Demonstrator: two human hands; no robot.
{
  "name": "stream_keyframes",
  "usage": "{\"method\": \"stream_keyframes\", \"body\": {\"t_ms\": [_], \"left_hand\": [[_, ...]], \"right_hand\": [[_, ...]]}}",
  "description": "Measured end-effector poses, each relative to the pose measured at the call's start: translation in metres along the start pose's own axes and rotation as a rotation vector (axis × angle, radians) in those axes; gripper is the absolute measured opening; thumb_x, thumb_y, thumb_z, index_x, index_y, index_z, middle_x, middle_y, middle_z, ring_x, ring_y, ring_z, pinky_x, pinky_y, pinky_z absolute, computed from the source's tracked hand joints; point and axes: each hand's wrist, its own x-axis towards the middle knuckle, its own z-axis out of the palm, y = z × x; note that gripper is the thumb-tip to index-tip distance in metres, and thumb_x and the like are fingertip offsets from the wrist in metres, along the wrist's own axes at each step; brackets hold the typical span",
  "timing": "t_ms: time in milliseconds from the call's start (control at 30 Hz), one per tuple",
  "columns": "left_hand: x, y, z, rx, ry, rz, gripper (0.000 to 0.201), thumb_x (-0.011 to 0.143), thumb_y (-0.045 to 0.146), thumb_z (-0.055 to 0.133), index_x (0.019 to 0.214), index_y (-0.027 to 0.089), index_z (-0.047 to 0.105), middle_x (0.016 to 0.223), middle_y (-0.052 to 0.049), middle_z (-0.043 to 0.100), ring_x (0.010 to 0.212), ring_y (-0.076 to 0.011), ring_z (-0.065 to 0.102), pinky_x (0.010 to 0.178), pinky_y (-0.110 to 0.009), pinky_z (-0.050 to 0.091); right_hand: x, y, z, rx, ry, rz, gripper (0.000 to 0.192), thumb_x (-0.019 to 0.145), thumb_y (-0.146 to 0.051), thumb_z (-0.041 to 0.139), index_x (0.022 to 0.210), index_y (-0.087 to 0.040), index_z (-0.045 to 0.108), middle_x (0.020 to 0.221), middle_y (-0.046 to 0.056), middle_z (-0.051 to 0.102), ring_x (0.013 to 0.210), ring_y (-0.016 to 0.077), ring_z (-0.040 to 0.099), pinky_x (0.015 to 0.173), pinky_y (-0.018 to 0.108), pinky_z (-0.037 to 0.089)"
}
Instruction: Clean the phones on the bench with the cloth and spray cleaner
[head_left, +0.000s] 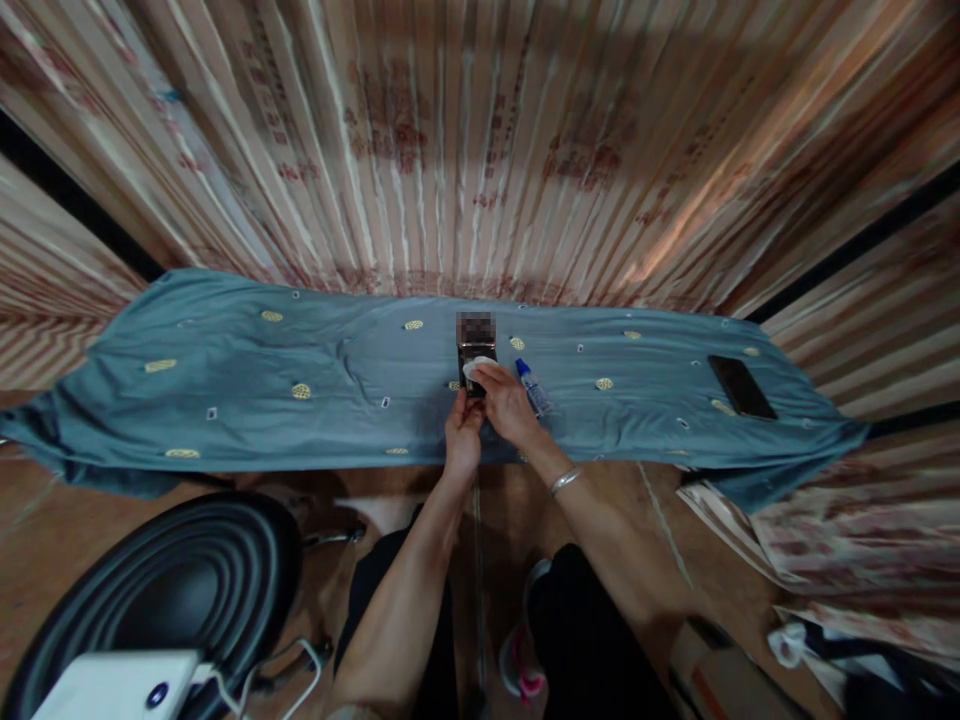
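Both hands meet at the middle of a worktop (pixel 225 380) draped in blue-grey cloth. The left hand (pixel 463 438) grips a small dark phone (pixel 475 358) from below; the right hand (pixel 508 400) presses a white wipe (pixel 475 367) against it. A small blue-capped bottle (pixel 534 387) lies just beside them.

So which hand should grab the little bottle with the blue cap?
Probably the right hand. It presses a white pad on the dark phone, and the bottle lies just beside it. The left hand grips the phone's lower end, farther away.
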Motion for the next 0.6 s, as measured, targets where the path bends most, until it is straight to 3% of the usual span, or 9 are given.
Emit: {"method": "stream_keyframes", "body": {"t_ms": [167,333,467,600], "left_hand": [[-0.002,0.002,0.001,-0.006,-0.009,-0.007,0.057,0.069,0.02,0.061,0.126,0.019,0.06,0.094,-0.003,0.069,0.093,-0.0165,0.064,0.096,-0.035,0.046],[-0.004,0.003,0.004,-0.045,0.022,-0.033,0.064,0.069,0.013,0.061,0.133,0.02,0.052,0.102,-0.003,0.071,0.097,-0.0169,0.066,0.097,-0.035,0.047],[-0.009,0.005,0.005,-0.112,0.005,-0.065,0.068,0.07,0.013,0.064,0.135,0.021,0.045,0.106,-0.006,0.07,0.105,-0.0184,0.066,0.1,-0.035,0.046],[-0.013,0.004,0.002,-0.141,0.001,-0.092,0.059,0.069,0.015,0.065,0.126,0.019,0.05,0.106,-0.008,0.07,0.106,-0.0222,0.066,0.096,-0.039,0.049]], "right_hand": [[-0.017,-0.01,-0.009,0.056,0.007,-0.01,0.046,0.084,-0.004,0.042,0.12,-0.017,0.067,0.128,0.011,0.065,0.126,0.0229,0.054,0.111,0.042,0.042],[-0.028,-0.017,-0.02,0.215,0.1,0.084,0.04,0.079,-0.002,0.04,0.094,-0.02,0.073,0.107,0.007,0.074,0.107,0.0204,0.066,0.102,0.039,0.049],[-0.014,-0.027,-0.023,0.42,0.195,0.186,0.04,0.079,-0.002,0.038,0.087,-0.022,0.071,0.104,0.002,0.075,0.103,0.0173,0.068,0.098,0.036,0.051],[0.018,-0.043,-0.007,0.452,0.138,0.133,0.041,0.079,0.001,0.039,0.092,-0.022,0.071,0.112,0.002,0.073,0.109,0.0155,0.067,0.1,0.032,0.049]]}}
